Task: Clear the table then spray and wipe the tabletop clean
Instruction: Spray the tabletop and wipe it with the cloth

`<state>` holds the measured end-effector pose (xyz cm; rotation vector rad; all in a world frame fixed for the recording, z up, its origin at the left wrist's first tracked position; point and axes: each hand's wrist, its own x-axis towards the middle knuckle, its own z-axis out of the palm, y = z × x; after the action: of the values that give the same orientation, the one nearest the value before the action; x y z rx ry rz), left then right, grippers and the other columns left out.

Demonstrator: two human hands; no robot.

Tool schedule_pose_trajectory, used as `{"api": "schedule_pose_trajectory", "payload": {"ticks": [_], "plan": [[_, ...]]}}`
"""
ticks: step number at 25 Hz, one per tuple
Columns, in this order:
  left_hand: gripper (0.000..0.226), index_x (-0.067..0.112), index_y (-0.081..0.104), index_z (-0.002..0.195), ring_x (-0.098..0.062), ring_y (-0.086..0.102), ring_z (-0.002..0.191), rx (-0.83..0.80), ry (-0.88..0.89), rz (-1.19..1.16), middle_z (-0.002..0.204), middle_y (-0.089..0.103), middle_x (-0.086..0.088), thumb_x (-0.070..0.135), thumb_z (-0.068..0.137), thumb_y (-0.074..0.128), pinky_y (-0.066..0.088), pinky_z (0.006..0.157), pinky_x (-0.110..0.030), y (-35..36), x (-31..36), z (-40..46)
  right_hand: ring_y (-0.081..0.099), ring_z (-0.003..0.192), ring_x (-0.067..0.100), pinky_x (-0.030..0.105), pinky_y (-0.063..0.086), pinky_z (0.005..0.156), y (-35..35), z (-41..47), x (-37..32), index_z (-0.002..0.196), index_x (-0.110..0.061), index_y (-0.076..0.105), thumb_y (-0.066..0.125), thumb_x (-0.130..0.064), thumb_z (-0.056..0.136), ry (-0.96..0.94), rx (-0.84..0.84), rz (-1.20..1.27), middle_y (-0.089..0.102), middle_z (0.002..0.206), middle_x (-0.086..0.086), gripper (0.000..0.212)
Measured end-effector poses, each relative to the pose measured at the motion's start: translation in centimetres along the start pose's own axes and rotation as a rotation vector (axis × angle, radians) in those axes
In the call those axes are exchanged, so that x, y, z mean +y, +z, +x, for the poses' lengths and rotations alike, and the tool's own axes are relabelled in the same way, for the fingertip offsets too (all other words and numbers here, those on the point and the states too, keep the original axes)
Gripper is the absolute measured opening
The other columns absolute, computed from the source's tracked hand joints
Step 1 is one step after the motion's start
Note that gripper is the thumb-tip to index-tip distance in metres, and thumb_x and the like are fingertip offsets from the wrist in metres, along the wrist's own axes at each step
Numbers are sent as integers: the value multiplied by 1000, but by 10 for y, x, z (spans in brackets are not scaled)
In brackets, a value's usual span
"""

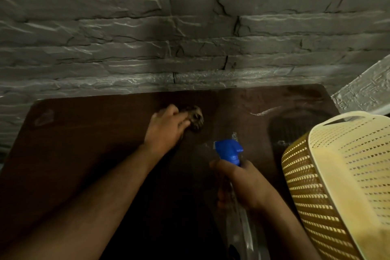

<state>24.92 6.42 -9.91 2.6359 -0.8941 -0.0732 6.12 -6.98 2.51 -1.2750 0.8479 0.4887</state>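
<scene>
Seen from the head camera: left hand [166, 129] reaching across the dark tabletop [84, 143], fingers [181, 121] curled over a crumpled cloth [195, 117] that bunches just beyond the fingertips, pressed to the wood toward the far edge. Right hand [242, 183] wrapped tight round the neck of a clear spray bottle [242, 228], blue trigger head [230, 151] rising just above the knuckles, nozzle aimed toward the cloth. Beside that hand, a cream woven basket [337, 175]; behind, a grey stone wall [190, 27].
</scene>
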Motion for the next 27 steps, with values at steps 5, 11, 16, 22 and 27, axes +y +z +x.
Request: {"api": "schedule_pose_trajectory", "payload": {"ticks": [5,11,16,22,27], "plan": [[29,33,61,112,-21,51,95,-98,83,-43,104,48,2,46,90,47,35,78,-34,13,49,-1,58,51,23,36,53,53,4,-1,11,98,-9,58,68,-24,83,17,32,23,62,61,10,24],[29,29,63,116,-22,52,97,-51,-52,-12,106,51,-1,41,92,52,35,81,-33,1,34,7,57,51,22,36,53,53,8,-13,19,99,-11,57,68,-24,83,16,31,32,59,62,10,24],[34,30,64,106,-19,53,87,-64,219,-102,96,50,2,48,86,42,32,74,-31,16,48,-71,63,52,18,34,56,54,-1,-23,22,100,-18,57,68,-29,83,19,28,21,66,59,4,23],[28,28,64,115,-25,55,96,-3,-147,10,106,53,-3,41,92,53,42,83,-37,-3,33,-2,61,51,20,34,55,54,-7,-27,38,102,-10,57,70,-29,81,-3,57,37,63,58,6,31],[31,37,60,112,-14,53,86,-29,211,-70,96,47,9,49,88,44,34,70,-29,6,36,-122,61,54,20,34,54,54,-6,-41,50,102,-13,60,69,-28,82,-20,10,40,66,61,4,27]]}}
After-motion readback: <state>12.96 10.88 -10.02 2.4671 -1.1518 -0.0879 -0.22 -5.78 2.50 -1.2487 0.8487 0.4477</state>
